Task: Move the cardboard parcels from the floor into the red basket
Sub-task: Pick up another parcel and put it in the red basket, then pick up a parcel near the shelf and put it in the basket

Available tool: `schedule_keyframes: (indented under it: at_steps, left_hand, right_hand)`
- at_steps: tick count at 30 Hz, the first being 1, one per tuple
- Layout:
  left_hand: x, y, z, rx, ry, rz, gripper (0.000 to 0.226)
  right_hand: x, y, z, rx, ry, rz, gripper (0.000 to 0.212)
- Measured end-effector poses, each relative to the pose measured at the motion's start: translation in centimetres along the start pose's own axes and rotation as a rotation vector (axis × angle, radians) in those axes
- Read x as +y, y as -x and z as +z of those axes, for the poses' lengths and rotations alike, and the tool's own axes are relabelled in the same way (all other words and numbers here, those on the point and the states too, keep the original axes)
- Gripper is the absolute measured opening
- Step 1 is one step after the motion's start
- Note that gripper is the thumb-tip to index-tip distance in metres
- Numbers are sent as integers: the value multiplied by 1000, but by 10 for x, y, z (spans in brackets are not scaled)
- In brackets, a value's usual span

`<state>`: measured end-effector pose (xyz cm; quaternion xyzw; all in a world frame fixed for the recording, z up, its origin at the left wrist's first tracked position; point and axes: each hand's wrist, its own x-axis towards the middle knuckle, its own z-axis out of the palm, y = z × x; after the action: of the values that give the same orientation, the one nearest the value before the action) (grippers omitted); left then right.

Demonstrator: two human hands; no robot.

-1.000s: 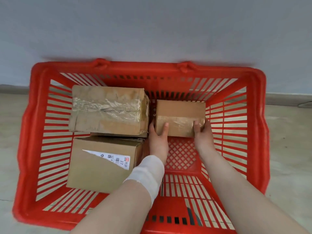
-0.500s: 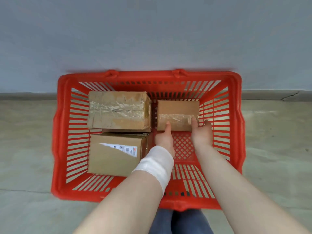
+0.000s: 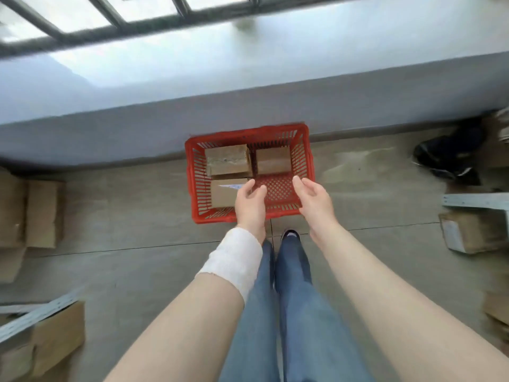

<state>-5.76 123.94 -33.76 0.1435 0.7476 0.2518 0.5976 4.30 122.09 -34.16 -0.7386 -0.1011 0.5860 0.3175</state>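
Three parcels sat in the red basket (image 3: 303, 150) at centre frame: a taped one (image 3: 227, 159) upper left inside, a smaller one (image 3: 273, 160) upper right, and a labelled one (image 3: 223, 193) lower left, partly behind the left hand (image 3: 249, 206). The basket's lower-right quarter showed bare mesh, so there looked to be room for at least one more. Both hands were empty, fingers loosely spread, above the basket's near edge; the right hand (image 3: 314, 201) hovered over the near right corner, touching nothing. Not done: more boxes were on the floor, a group at left edge (image 3: 30, 213), some at lower left (image 3: 55, 337) under a metal strip, one at right (image 3: 468, 234), and blurred ones at the far right edge. Judged roughly a third to half through; the next pick would probably be either side.
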Motion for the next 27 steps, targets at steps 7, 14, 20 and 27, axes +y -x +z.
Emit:
schedule_keyframes:
  at_steps: [7,14,20,27]
  left_hand:
    - [-9,106,-55,-88,78,10,25]
    - [-45,188,-75,-317,-64,83,45]
    - [-101,262,-64,-478,-223,136,43]
    - [-205,362,-25,-700,-436,193,42]
  right_hand:
    - [-1,131,-44,44,6,-62,53]
    - [50,230,-80,144,-149,-148,52]
    - [111,303,-123,301,-365,-162,51]
    - [211,384,-209,490,-640,-170,50]
